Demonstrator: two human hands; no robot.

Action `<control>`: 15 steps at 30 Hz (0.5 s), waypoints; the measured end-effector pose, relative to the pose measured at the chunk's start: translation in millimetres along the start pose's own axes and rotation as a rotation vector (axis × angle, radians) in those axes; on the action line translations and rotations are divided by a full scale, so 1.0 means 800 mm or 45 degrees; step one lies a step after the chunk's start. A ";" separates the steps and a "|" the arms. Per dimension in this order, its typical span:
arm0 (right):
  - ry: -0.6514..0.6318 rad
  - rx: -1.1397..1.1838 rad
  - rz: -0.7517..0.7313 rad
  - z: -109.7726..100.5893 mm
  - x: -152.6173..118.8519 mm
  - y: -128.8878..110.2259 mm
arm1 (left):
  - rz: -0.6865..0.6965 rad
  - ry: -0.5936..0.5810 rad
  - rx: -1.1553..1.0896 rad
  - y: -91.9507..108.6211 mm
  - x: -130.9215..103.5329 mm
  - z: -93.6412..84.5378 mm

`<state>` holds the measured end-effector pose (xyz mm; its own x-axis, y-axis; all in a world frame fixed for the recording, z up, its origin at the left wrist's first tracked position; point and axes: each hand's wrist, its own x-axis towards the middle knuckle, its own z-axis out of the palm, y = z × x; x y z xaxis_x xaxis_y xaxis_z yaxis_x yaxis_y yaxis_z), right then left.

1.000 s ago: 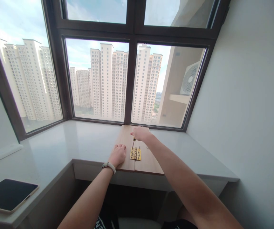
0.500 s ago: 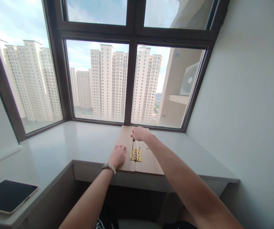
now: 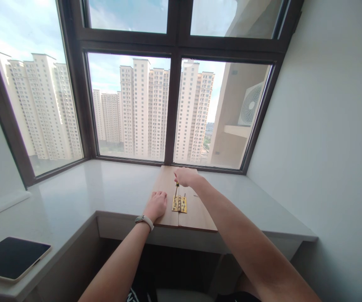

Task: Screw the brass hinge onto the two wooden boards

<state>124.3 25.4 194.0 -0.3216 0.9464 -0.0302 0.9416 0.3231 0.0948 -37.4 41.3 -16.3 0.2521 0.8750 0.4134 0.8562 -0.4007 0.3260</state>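
A gold-coloured hinge [image 3: 182,204] lies across the seam between two light wooden boards [image 3: 196,218] on the white sill. My right hand [image 3: 184,176] is closed round the handle of a screwdriver [image 3: 176,191], above the hinge. The shaft points down and its tip meets the hinge's left leaf. My left hand [image 3: 156,205] rests on the left board's edge, left of the hinge, fingers lying flat and nothing visible in it. A small screw [image 3: 184,195] stands near the top of the right leaf, and another thin piece [image 3: 195,195] lies on the right board.
A dark-screened tablet [image 3: 12,258] lies on the sill's left part. The white sill [image 3: 118,188] has a front edge that runs below the boards. Dark window frames [image 3: 171,105] rise behind the boards, and a white wall [image 3: 322,126] stands at the right.
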 end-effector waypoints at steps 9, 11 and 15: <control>0.056 -0.002 0.149 0.003 -0.003 -0.001 | 0.008 0.004 0.006 0.002 -0.001 0.000; 0.040 -0.008 0.171 0.002 -0.002 -0.001 | 0.017 0.010 0.002 0.001 -0.001 0.001; 0.003 -0.044 0.073 0.002 0.000 -0.002 | 0.020 0.025 -0.007 -0.001 -0.001 0.002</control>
<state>123.2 25.1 191.9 -0.2672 0.9634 -0.0210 0.9547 0.2676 0.1303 -37.3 41.3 -18.3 0.2567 0.8630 0.4352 0.8496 -0.4161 0.3240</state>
